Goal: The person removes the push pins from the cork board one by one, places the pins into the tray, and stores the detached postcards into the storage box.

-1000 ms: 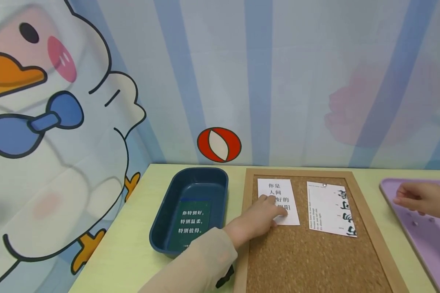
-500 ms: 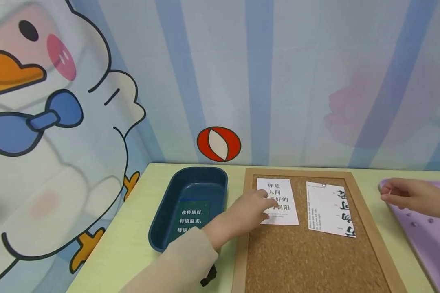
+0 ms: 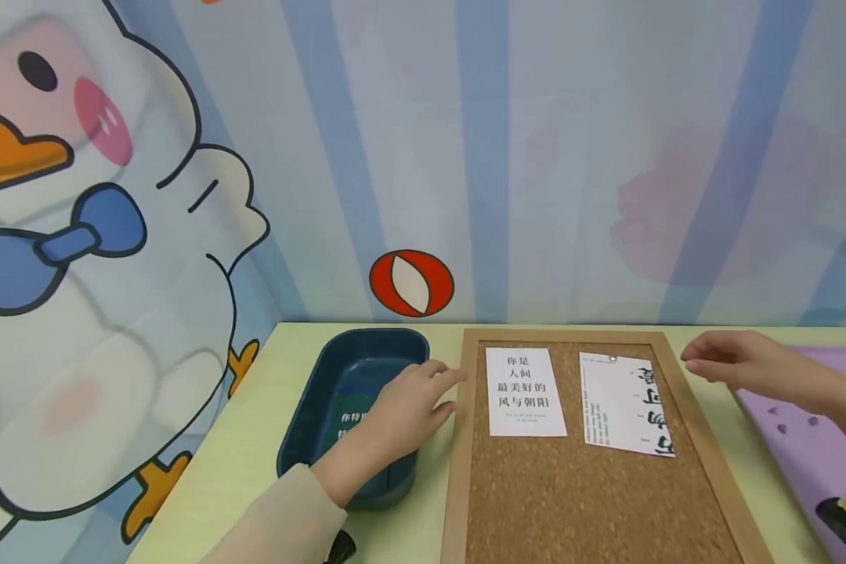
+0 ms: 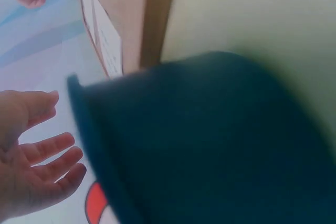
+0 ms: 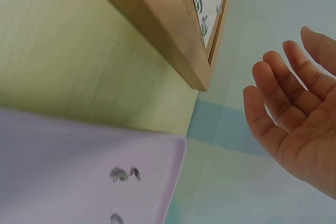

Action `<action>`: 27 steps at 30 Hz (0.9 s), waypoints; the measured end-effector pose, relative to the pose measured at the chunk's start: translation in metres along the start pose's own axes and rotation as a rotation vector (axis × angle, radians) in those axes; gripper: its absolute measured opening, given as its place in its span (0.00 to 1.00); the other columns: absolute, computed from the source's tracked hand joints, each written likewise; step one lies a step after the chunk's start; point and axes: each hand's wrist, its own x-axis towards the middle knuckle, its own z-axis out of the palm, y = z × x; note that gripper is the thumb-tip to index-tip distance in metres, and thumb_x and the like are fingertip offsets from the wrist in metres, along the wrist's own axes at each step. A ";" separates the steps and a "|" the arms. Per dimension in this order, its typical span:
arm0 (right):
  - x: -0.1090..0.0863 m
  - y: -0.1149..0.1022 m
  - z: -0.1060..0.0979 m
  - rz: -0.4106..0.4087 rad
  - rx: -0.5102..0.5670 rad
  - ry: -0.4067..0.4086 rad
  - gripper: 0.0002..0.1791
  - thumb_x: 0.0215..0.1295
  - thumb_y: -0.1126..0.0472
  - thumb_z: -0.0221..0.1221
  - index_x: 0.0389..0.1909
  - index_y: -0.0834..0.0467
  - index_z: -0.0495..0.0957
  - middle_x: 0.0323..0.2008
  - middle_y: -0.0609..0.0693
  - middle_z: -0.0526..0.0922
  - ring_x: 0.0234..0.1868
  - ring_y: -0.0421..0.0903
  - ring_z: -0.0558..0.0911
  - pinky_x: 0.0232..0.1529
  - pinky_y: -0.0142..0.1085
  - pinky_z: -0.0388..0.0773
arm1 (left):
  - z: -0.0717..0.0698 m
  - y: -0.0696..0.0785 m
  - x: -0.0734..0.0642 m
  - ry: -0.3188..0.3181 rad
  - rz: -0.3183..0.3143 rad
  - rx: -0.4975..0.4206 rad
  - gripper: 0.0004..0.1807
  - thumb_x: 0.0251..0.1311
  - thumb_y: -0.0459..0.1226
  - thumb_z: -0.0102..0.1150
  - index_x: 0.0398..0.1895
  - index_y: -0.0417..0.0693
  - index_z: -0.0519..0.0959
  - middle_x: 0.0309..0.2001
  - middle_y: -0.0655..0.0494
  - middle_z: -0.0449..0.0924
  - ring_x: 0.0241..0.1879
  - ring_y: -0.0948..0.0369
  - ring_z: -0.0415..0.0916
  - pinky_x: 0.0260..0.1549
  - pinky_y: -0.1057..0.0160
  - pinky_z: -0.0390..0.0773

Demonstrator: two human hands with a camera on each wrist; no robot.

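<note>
My left hand hovers over the dark blue bin, fingers loosely spread and holding nothing. A dark green card with white characters lies inside, partly hidden by that hand. Right of it lies a wood-framed cork board. A white card lies straight at its upper left. Beside that is a second white card, slightly tilted, with a pushpin at its top edge. Above the board's right frame, my right hand has relaxed fingers; the right wrist view shows nothing in them.
A purple tray stands right of the board, with several small clear pushpins in it. The pale yellow table ends at a striped cloth backdrop with a cartoon duck on the left.
My left hand has left the white card and moved left over the bin. My right hand has come from over the tray leftward to the board's right frame.
</note>
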 end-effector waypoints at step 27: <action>0.047 -0.026 0.038 0.003 0.260 -0.137 0.19 0.66 0.59 0.55 0.50 0.70 0.70 0.36 0.56 0.75 0.34 0.47 0.74 0.31 0.38 0.76 | -0.028 -0.071 -0.089 0.242 -0.333 0.030 0.11 0.53 0.31 0.64 0.42 0.44 0.82 0.39 0.47 0.77 0.31 0.52 0.77 0.28 0.55 0.76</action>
